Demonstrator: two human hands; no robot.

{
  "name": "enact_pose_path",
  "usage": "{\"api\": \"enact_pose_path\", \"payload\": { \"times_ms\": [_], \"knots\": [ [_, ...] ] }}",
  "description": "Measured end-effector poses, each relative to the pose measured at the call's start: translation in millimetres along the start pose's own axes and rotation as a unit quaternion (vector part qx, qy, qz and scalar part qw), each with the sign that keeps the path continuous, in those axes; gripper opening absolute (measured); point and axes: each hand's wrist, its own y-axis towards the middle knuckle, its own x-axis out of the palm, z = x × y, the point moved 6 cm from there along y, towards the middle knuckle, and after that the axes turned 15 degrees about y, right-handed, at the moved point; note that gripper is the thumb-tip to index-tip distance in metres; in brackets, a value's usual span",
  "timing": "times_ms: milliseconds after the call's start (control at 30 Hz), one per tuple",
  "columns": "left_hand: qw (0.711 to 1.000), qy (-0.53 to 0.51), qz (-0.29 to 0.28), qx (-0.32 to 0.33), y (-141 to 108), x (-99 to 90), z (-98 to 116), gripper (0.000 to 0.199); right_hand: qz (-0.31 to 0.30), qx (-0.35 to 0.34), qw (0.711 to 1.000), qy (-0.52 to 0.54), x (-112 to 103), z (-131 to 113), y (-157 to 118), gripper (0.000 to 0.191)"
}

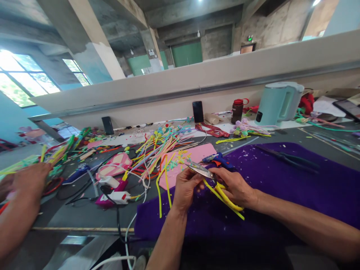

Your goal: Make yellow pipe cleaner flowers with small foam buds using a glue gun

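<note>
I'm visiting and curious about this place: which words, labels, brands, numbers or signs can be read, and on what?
No text is readable.
Green lit sign at the back: too small.
Dark bottle with the red lid: any print too blurred.
Blue glue gun: any print too blurred.
Scissors: none legible.

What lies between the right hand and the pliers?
In the head view, only pale-flecked purple cloth lies between the right hand and the pliers; no tool sits there.

Head-worn view facing forward and down over a workbench (75, 215). The left hand (184, 189) and right hand (234, 187) are close; the ceiling (180, 17) is far off.
</note>
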Motion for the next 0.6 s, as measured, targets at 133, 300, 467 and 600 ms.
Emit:
{"api": "enact_pose_path", "payload": {
  "times_ms": [133, 300, 467, 600],
  "knots": [
    [1.000, 0.004, -0.002, -0.001, 0.1, 0.1, -0.2, 0.016, 0.000, -0.002, 1.000, 0.004, -0.8, 0.1, 0.1, 0.047],
    [1.000, 0.005, -0.004, -0.003, -0.2, -0.5, -0.3, 0.017, 0.002, -0.013, 1.000, 0.017, 0.2, 2.3, 0.1, 0.046],
    [1.000, 0.019, -0.002, -0.001, -0.2, -2.3, 2.5, 0.016, 0.031, 0.034, 0.995, 0.093, -5.0, 7.7, 2.0, 0.047],
    [1.000, 0.023, 0.009, -0.001, 0.4, -3.2, 3.8, 0.018, 0.040, 0.025, 0.997, 0.053, -10.8, 3.2, 2.7, 0.051]
  ]
}}
